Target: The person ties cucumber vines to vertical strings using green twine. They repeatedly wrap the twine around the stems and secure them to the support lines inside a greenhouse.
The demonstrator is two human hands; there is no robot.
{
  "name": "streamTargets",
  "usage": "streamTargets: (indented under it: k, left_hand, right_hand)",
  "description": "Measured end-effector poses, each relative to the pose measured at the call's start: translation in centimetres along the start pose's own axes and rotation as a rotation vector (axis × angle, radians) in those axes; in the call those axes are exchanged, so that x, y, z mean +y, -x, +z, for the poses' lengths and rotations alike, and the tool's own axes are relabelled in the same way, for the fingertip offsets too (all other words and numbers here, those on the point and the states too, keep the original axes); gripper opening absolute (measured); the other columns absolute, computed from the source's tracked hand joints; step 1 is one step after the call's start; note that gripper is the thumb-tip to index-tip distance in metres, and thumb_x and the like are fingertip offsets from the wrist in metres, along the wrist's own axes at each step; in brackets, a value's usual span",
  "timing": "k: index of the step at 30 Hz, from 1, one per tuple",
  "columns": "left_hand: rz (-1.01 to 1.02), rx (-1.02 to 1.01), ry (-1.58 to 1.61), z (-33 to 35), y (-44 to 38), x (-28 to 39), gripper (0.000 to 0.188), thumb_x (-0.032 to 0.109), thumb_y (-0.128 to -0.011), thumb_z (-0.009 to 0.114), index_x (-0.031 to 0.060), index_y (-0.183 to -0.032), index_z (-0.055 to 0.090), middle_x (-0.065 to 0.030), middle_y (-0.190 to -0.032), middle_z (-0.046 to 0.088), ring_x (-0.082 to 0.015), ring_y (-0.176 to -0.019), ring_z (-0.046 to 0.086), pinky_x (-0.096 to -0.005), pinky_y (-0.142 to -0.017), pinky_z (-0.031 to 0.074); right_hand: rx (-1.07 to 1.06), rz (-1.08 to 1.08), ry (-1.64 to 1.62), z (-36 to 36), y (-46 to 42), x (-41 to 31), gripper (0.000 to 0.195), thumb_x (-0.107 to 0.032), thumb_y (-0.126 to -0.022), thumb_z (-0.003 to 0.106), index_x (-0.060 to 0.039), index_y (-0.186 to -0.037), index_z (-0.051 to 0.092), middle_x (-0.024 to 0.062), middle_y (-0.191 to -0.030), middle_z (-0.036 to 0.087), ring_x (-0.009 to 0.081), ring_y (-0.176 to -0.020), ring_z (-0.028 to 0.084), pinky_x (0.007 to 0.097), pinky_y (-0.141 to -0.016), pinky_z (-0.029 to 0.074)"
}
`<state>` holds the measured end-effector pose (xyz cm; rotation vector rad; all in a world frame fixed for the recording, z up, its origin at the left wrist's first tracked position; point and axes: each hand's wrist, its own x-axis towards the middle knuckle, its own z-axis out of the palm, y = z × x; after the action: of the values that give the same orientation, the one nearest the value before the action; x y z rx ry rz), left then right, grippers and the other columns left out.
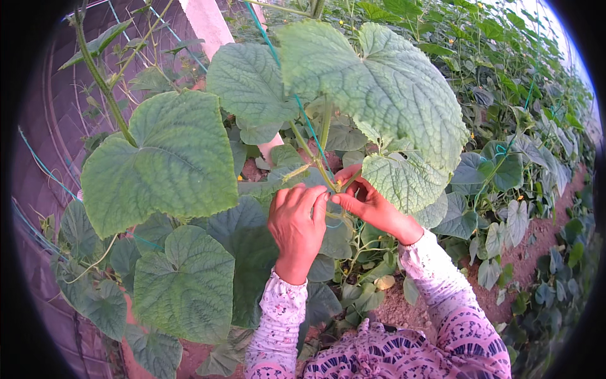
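Note:
A cucumber vine stem (323,171) slants down between my hands, with a teal twine (307,122) running alongside and across it. My left hand (299,222) pinches at a stem node with thumb and forefinger; any small part between those fingertips is hidden. From the other side, my right hand (374,203) grips the same node, its thumb in front and its forefinger behind. A small, pale young cucumber (296,173) juts leftward from the stem just above my left hand. One broad cucumber leaf (378,90) overhangs my right hand, and a smaller leaf (407,182) touches its wrist area.
Another large leaf (161,156) on a thick stem (102,85) spreads at the left, before a dark sheet wall (52,109). A pale post (208,23) leans behind the vine. Dense cucumber rows (492,61) and bare soil (535,241) lie to the right.

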<state>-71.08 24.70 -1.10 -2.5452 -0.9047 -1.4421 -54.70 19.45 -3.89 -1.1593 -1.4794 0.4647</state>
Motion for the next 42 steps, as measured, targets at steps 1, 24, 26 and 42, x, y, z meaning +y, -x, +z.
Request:
streamTargets:
  k: [1, 24, 26, 42]
  left_hand:
    - [-0.007, -0.012, -0.004, -0.3, 0.2, 0.3, 0.009, 0.016, -0.082, 0.068, 0.0135, -0.091, 0.068, -0.0024, -0.083, 0.065, -0.0228, -0.078, 0.059, -0.0368, -0.069, 0.045]
    - [-0.003, -0.055, -0.115, -1.8, 1.2, 2.5, 0.009, 0.018, -0.089, 0.058, 0.0088, -0.086, 0.059, -0.0085, -0.075, 0.059, -0.0298, -0.073, 0.058, -0.0395, -0.07, 0.045]
    - [-0.015, -0.07, -0.097, -1.9, 1.3, 2.2, 0.009, 0.017, -0.089, 0.058, 0.0085, -0.087, 0.059, -0.0088, -0.077, 0.06, -0.0302, -0.074, 0.059, -0.0399, -0.07, 0.045]
    - [-0.376, 0.11, 0.113, 0.7, -0.9, -4.2, 0.01, 0.012, -0.09, 0.055, 0.0026, -0.086, 0.055, -0.0112, -0.084, 0.063, -0.0255, -0.076, 0.063, -0.0382, -0.062, 0.045]
  right_hand:
    - [0.004, -0.01, 0.005, -0.1, -0.3, -0.5, 0.028, -0.014, -0.083, 0.074, -0.0057, -0.105, 0.058, -0.006, -0.075, 0.049, 0.0038, -0.063, 0.042, 0.0209, -0.056, 0.036]
    - [-0.177, 0.281, -0.653, -2.1, -0.4, -1.0, 0.028, -0.024, -0.086, 0.072, -0.0036, -0.103, 0.062, 0.0001, -0.09, 0.062, 0.0115, -0.084, 0.058, 0.0268, -0.078, 0.048]
    - [-0.243, 0.26, -0.471, -1.7, -0.4, -0.8, 0.032, -0.025, -0.087, 0.07, -0.0027, -0.109, 0.062, 0.0009, -0.093, 0.063, 0.0114, -0.086, 0.058, 0.0276, -0.08, 0.048]
    - [-0.023, -0.188, -0.077, -2.4, -3.3, 2.1, 0.035, -0.038, -0.099, 0.05, -0.0058, -0.104, 0.064, -0.0018, -0.077, 0.059, 0.005, -0.063, 0.051, 0.0206, -0.056, 0.037]
